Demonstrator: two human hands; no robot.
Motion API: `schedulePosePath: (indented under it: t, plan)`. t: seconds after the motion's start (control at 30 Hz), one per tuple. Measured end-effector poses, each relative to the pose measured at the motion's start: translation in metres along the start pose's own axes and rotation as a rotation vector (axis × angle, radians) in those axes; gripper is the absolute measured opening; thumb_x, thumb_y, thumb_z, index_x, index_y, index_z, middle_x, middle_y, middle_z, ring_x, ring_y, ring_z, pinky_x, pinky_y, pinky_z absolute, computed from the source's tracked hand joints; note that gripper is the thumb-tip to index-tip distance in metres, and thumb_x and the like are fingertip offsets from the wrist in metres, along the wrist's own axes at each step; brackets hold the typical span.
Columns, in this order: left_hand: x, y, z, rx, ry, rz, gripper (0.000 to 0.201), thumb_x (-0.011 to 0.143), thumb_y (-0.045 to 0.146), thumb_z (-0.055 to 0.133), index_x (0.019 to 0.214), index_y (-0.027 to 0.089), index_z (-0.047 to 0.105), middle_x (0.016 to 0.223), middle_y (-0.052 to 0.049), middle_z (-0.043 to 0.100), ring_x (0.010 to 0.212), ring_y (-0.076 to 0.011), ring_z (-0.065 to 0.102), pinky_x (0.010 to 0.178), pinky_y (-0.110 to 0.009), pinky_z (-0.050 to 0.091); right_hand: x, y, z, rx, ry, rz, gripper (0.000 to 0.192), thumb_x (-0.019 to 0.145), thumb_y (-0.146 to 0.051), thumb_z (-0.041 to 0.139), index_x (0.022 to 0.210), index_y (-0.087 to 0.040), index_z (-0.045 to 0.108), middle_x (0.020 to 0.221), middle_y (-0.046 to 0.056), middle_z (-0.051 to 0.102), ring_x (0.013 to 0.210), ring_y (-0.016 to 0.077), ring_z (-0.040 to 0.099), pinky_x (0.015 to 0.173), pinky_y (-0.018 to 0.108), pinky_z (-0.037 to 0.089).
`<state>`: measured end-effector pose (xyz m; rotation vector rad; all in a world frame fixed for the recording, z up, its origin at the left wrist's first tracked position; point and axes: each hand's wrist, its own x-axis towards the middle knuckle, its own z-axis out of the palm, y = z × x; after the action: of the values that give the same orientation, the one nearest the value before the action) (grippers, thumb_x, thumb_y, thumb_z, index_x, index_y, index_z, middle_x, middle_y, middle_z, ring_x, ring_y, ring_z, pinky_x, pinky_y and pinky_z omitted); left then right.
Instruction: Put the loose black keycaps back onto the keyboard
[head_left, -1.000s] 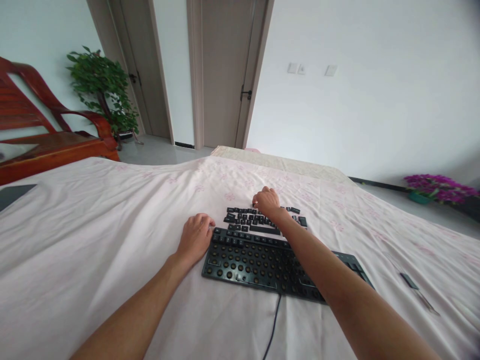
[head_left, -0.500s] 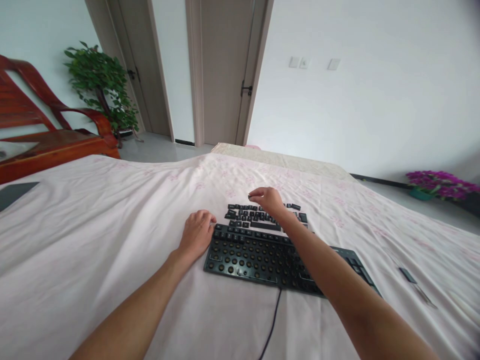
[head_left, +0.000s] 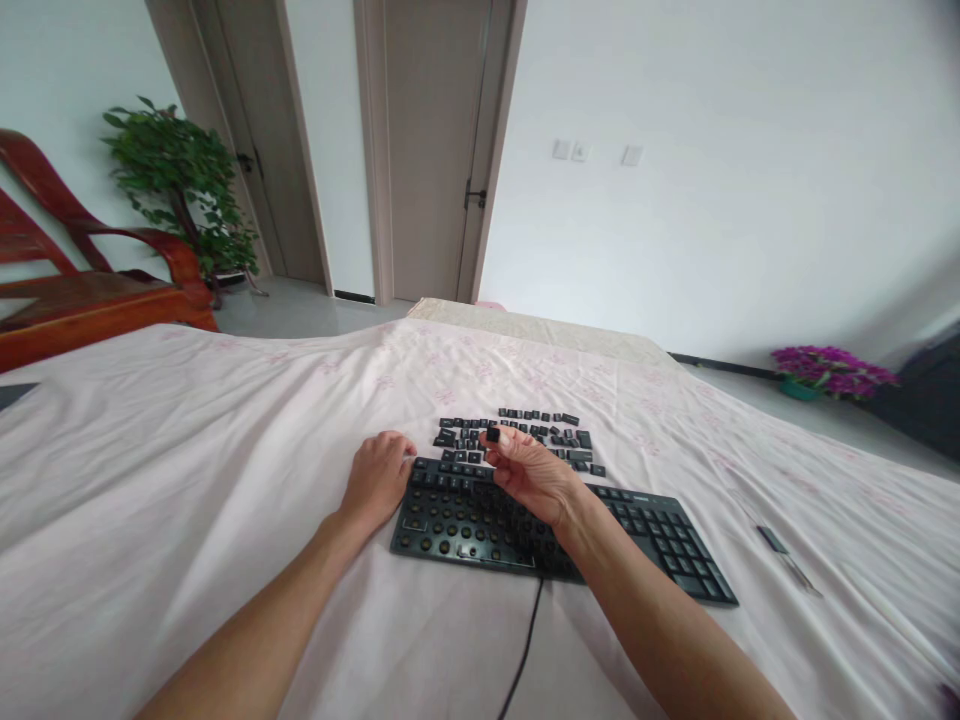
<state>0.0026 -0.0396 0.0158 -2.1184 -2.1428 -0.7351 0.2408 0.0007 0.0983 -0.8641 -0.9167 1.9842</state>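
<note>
A black keyboard (head_left: pixel 465 545) lies on the cloth, its main section mostly stripped of keycaps, showing round stems. Keys remain on its top row and right-hand number pad (head_left: pixel 679 545). Above the keyboard's left part, my right hand (head_left: pixel 529 475) pinches a small black keycap (head_left: pixel 493 435) between thumb and fingers, hiding some of the keys beneath. My left hand (head_left: pixel 381 475) rests on the cloth at the keyboard's upper left corner, fingers loosely bent and holding nothing I can see. Loose keycaps (head_left: pixel 580 456) lie in rows just behind the keyboard, partly covered by my right hand.
A slim puller tool with a dark handle (head_left: pixel 772 540) and wire prongs lies right of the keyboard. The keyboard's cable (head_left: pixel 527 640) runs toward me. Pale floral cloth (head_left: pixel 225 480) covers the surface. A wooden chair (head_left: pixel 112 290) stands at the left.
My right hand has come back from the loose keycaps toward me, over the keyboard, turning so the pinched keycap shows. My left hand stays at the corner. The view has shifted slightly.
</note>
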Motion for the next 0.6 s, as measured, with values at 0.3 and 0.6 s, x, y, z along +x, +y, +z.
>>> schedulePosePath:
  t: [0.3, 0.6]
  plan:
    - [0.001, 0.0, 0.001, 0.002, -0.007, -0.028, 0.014, 0.089, 0.023, 0.051, 0.097, 0.023, 0.063, 0.111, -0.006, 0.062, 0.102, -0.0245, 0.053, 0.091, -0.037, 0.039, -0.016, 0.003, 0.018, -0.036, 0.153, -0.219, 0.034, 0.044, -0.028, 0.095, 0.066, -0.018, 0.07, 0.07, -0.001, 0.068, 0.059, 0.0079, 0.048, 0.047, 0.019, 0.029]
    - [0.002, -0.001, 0.004, 0.005, -0.001, -0.014, 0.014, 0.089, 0.022, 0.052, 0.097, 0.022, 0.063, 0.111, -0.006, 0.062, 0.101, -0.0244, 0.052, 0.09, -0.037, 0.039, -0.023, 0.011, 0.012, -0.218, 0.222, -0.361, 0.024, 0.052, -0.029, 0.088, 0.068, -0.021, 0.073, 0.064, -0.004, 0.065, 0.055, 0.0082, 0.046, 0.055, 0.023, 0.035]
